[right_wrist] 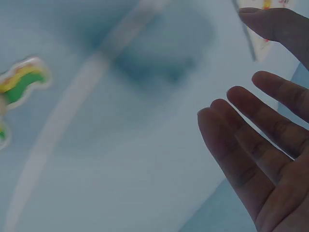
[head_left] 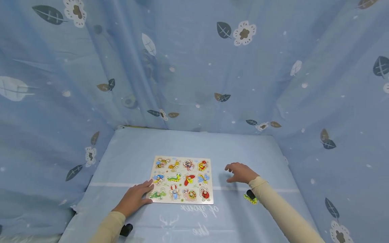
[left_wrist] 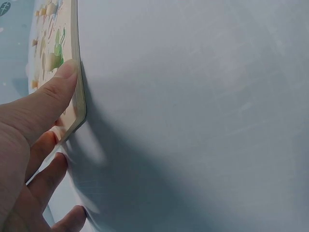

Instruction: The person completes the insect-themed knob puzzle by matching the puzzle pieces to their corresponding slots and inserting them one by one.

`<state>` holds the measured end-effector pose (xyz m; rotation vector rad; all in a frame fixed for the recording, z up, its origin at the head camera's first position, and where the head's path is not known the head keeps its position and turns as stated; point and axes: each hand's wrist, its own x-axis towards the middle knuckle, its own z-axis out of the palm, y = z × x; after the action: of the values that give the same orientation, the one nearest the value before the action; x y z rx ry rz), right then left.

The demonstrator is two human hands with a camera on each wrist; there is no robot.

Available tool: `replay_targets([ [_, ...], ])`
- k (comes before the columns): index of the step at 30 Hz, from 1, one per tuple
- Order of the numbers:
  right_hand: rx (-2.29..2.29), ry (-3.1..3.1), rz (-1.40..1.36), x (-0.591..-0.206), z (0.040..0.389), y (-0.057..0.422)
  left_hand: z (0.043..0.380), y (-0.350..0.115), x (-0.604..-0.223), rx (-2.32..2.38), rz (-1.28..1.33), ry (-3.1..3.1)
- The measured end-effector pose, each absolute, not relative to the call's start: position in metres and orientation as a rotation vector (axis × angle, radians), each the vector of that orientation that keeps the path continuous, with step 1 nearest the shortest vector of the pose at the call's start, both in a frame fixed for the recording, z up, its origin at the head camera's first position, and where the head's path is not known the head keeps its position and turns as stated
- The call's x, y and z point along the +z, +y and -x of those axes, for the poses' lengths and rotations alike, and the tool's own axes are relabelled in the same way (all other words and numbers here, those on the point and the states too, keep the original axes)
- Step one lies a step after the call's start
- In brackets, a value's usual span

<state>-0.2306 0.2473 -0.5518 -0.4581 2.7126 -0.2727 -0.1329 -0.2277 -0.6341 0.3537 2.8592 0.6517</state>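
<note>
A wooden insect puzzle board (head_left: 185, 182) lies on the table, its pieces bearing small knobs. My left hand (head_left: 135, 197) rests at its near left corner. The left wrist view shows the thumb (left_wrist: 60, 87) along the near edge, with the other fingers beside the corner. To the board's right, my right hand (head_left: 241, 172) is held over the table with its fingers spread and nothing in them. A green and yellow caterpillar puzzle piece (head_left: 250, 199) lies apart on the table, close to the right forearm; the right wrist view cuts this caterpillar piece (right_wrist: 29, 79) off at the left.
A light blue cloth with a white stripe (head_left: 112, 185) and printed lettering covers the table (head_left: 136, 145). Blue curtains (head_left: 194, 67) with leaf and flower prints hang behind it and at both sides. A black wrist device (head_left: 126, 230) sits by the left sleeve.
</note>
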Motion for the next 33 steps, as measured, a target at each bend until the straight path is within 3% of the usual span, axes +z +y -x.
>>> replay_targets([
  [14, -0.303, 2.676, 0.281, -0.572, 0.178, 0.316, 0.132, -0.227, -0.632, 0.635, -0.341, 2.868],
  [33, -0.391, 2.695, 0.185, -0.586, 0.157, 0.316, 0.132, -0.226, -0.633, 0.624, -0.350, 2.884],
])
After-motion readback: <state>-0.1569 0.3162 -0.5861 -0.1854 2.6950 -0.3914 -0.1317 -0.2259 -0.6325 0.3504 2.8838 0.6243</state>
